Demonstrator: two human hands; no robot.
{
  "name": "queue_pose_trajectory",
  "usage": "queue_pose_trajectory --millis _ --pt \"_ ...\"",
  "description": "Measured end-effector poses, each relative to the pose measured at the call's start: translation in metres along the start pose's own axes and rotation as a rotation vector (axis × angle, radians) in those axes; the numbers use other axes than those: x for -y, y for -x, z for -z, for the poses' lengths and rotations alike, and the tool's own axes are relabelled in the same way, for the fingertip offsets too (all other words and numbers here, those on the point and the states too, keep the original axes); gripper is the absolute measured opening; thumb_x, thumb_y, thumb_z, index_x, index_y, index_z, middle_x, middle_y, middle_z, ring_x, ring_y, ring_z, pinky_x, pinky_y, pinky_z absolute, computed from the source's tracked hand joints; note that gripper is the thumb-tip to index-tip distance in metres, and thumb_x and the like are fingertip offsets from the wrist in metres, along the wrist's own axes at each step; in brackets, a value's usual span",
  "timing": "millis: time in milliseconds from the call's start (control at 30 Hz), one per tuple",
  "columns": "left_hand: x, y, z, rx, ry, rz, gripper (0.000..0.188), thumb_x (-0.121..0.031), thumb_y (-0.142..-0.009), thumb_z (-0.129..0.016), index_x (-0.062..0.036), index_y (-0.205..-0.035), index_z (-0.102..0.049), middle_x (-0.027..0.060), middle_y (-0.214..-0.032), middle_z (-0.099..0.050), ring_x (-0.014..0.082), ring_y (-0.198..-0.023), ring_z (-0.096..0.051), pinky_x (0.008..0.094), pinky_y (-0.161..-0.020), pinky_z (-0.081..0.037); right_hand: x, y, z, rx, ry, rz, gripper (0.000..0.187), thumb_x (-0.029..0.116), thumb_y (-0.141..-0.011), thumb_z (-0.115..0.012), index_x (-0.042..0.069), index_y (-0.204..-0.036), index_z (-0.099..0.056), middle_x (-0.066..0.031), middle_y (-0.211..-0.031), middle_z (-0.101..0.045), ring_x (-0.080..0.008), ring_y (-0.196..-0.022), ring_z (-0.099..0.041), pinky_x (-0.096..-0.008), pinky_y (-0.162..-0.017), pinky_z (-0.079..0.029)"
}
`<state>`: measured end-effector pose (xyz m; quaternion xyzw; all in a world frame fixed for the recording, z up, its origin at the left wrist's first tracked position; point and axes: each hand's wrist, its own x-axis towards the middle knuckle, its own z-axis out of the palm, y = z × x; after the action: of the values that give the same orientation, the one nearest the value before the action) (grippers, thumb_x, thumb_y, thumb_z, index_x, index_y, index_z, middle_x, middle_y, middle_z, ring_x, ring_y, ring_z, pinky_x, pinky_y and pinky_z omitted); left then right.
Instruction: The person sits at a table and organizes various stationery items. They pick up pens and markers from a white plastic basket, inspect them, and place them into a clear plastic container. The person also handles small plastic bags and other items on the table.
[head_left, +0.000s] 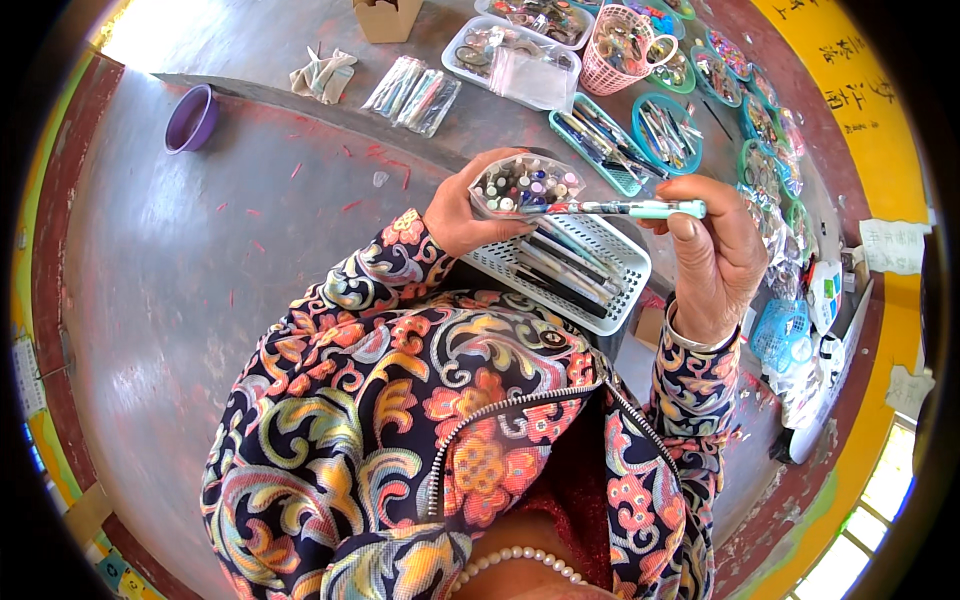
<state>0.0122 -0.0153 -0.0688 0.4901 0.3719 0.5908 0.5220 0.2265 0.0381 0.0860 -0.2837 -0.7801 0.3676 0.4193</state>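
Note:
My left hand (458,212) is wrapped round a clear plastic bag of pens (527,187), whose many round ends face up at its opening. Between the thumb and fingers of my right hand (715,250) is a patterned pen (620,209) with a mint-green end. It lies level, and its far tip reaches the bag's edge; whether the tip is inside cannot be told. Just below both hands sits a pale green slotted basket (641,270) with several white, black and blue pens (568,275) lying in it. The bag and my left hand hide part of this basket.
Beyond my hands are a green tray of pens (597,150), a round blue basket (640,108), a pink basket (612,60) and bagged pens (415,95). Gloves with scissors (323,77) lie farther left, near a purple bowl (192,120). Several filled baskets line the right.

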Motion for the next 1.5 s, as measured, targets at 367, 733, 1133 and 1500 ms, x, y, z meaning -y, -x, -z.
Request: queue_pose_trajectory --millis 367,733,1133,1500 --pt "-0.001 -0.001 0.0 0.018 0.027 -0.002 0.079 -0.011 -0.07 -0.081 -0.0011 -0.135 -0.036 0.0092 -0.12 -0.056 0.0133 -0.109 -0.053 0.0293 -0.094 -0.043 -0.006 -0.022 -0.034 0.136 0.013 -0.069 0.016 0.008 -0.08 -0.07 0.002 -0.093 -0.062 -0.0039 -0.076 -0.061 -0.0088 -0.065 -0.056 -0.0222 -0.059 -0.046" --pt "0.0 -0.003 -0.001 0.003 0.002 -0.046 0.074 -0.013 -0.072 -0.08 -0.001 -0.133 -0.039 0.0082 -0.119 -0.055 0.0128 -0.107 -0.053 0.0292 -0.093 -0.043 -0.029 -0.011 -0.055 0.185 0.299 0.189 0.019 0.006 -0.074 -0.07 0.005 -0.091 -0.061 -0.0104 -0.081 -0.064 -0.0292 -0.072 -0.062 -0.0357 -0.061 -0.049" --pt "0.007 -0.003 0.002 -0.059 -0.077 -0.05 0.074 -0.017 -0.074 -0.08 -0.0001 -0.133 -0.039 0.0098 -0.117 -0.057 0.0148 -0.107 -0.054 0.031 -0.093 -0.044 -0.05 0.009 -0.064 0.095 0.357 0.236 0.021 0.005 -0.071 -0.07 0.007 -0.091 -0.062 -0.0102 -0.089 -0.062 -0.0304 -0.083 -0.061 -0.0372 -0.069 -0.049" --pt "0.009 -0.003 0.002 -0.057 -0.041 -0.05 0.073 -0.015 -0.073 -0.08 0.0001 -0.132 -0.04 0.0095 -0.119 -0.057 0.015 -0.109 -0.054 0.0309 -0.094 -0.044 -0.038 0.009 -0.059 0.144 0.556 0.368 0.023 0.008 -0.07 -0.069 0.009 -0.092 -0.065 -0.0154 -0.125 -0.053 -0.0339 -0.118 -0.048 -0.0438 -0.096 -0.039"
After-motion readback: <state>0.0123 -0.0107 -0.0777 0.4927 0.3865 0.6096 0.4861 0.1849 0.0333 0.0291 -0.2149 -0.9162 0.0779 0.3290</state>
